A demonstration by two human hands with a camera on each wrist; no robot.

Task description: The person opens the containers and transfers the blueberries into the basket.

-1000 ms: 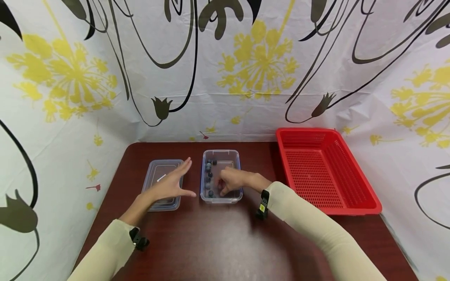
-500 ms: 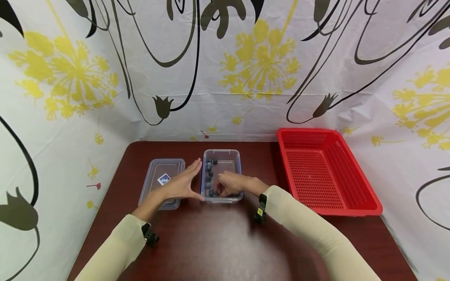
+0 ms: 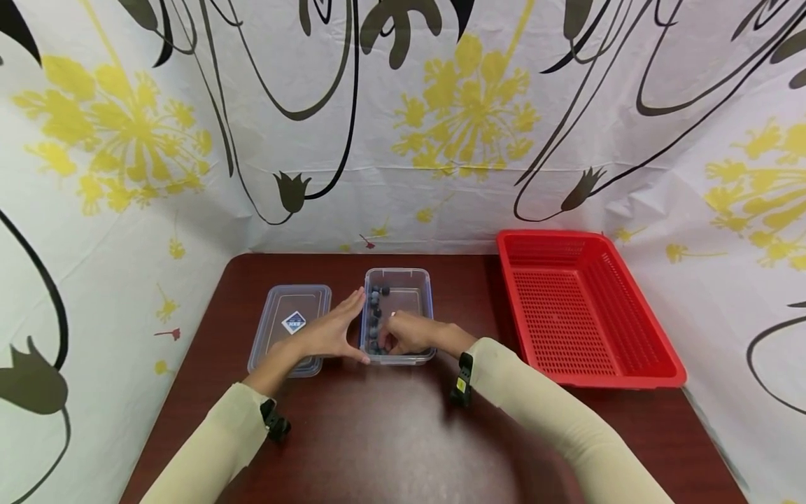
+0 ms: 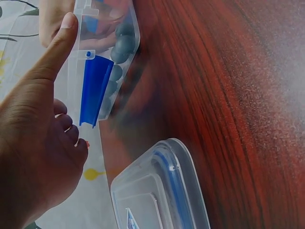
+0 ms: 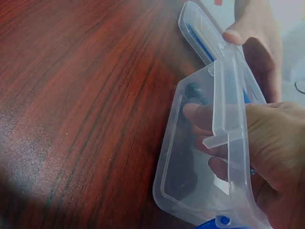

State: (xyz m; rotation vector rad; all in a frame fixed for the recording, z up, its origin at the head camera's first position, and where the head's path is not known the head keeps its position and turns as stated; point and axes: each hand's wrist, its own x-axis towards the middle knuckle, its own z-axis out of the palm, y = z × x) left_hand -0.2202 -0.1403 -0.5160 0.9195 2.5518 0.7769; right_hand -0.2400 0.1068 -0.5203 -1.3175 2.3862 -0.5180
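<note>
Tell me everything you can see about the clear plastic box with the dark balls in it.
The clear plastic box is a small lidless rectangle with rounded corners and a blue latch on its side. It stands on the dark wooden table, right of its separate lid and left of the red basket. Small dark balls line its left wall. The left hand rests against that wall outside; the right hand reaches inside at the near end.

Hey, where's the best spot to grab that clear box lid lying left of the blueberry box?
Probably by its long edges, from above. The lid lies flat on the table, so only its thin raised rim offers a pinch; its right edge sits close to the left hand, the nearest approach.
</note>
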